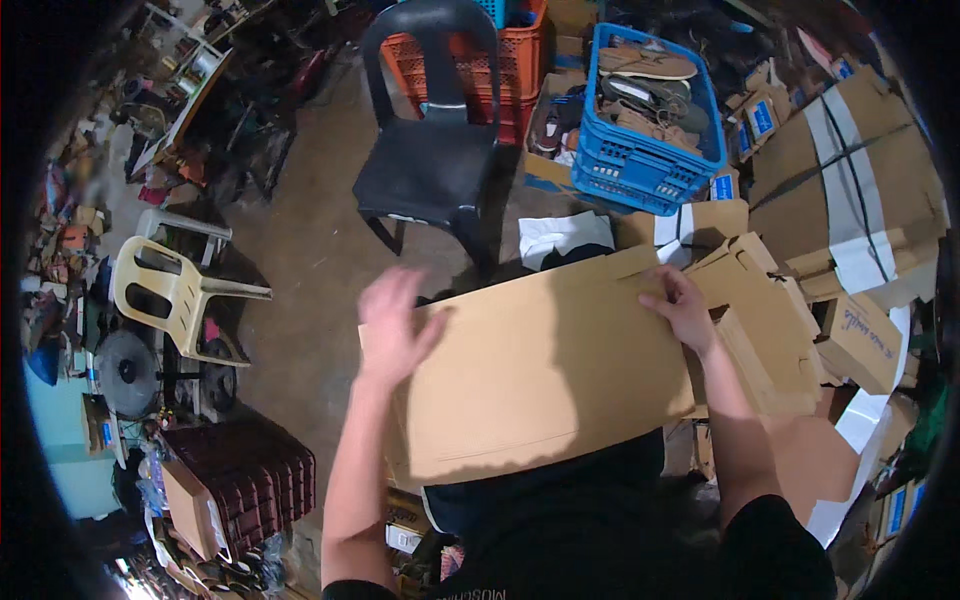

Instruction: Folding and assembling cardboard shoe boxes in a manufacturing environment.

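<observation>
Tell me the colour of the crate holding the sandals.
Blue crate, clearest in the head view.

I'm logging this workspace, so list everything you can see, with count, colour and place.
cardboard sheet: one, brown, centre, under both hands
black chair: one, top centre
blue crate: one, top right, holding sandals
orange crate: one, behind the chair
cream chair: one, left, tipped over
folded boxes: a stack, brown, right
big carton: one, brown, taped, far right
left hand: on the sheet's left edge
right hand: on the sheet's top right edge
</observation>
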`<state>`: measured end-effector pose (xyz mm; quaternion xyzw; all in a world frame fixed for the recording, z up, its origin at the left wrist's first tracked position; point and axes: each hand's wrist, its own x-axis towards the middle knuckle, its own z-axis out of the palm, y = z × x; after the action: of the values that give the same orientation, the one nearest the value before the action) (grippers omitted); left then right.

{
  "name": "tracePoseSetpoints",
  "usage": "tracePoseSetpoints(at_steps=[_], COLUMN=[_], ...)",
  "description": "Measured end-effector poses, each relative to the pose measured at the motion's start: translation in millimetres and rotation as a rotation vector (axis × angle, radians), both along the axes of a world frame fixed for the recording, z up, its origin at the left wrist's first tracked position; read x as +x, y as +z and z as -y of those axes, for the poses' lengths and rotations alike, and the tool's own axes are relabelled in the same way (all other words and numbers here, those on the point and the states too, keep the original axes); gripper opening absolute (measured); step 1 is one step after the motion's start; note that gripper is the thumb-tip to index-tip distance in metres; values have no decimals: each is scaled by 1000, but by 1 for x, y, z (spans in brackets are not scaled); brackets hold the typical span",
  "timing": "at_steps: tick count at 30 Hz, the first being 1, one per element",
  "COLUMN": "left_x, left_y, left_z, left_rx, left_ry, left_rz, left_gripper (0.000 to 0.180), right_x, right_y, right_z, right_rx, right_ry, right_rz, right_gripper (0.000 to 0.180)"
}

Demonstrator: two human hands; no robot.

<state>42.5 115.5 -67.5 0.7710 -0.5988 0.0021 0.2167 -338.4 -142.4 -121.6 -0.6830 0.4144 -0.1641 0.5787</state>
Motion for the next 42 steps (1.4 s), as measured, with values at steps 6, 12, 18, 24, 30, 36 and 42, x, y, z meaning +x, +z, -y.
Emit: tracePoseSetpoints(at_steps=[6,12,18,24,30,36,42], left_x=[-35,-2,24,-39,-101,-115,-50], left_y=[-13,9,50,18,-9,45,65], left_z=[85,86,101,58,-61,-71,-17], left_rx=[401,298,16,-501,412,898,19], left_ry=[-142,-42,192,341,24,-742,0], left_rz=[-442,-847,-1259,-1505,-1685,-1072,-629], left_gripper=[57,37,30,55,36,41,42], right_x=[27,-26,-1,36,39,69,83], right_y=[-3,13,26,92,125,82,49], right_z=[-15,-18,-47,-15,26,26,13], right_rx=[-150,-53,483,-23,-739,-797,-854], right_ry=[74,-38,-26,106,247,365,429], right_rz=[185,108,652,162,-341,-217,-153], right_gripper=[66,71,56,45,52,48,49])
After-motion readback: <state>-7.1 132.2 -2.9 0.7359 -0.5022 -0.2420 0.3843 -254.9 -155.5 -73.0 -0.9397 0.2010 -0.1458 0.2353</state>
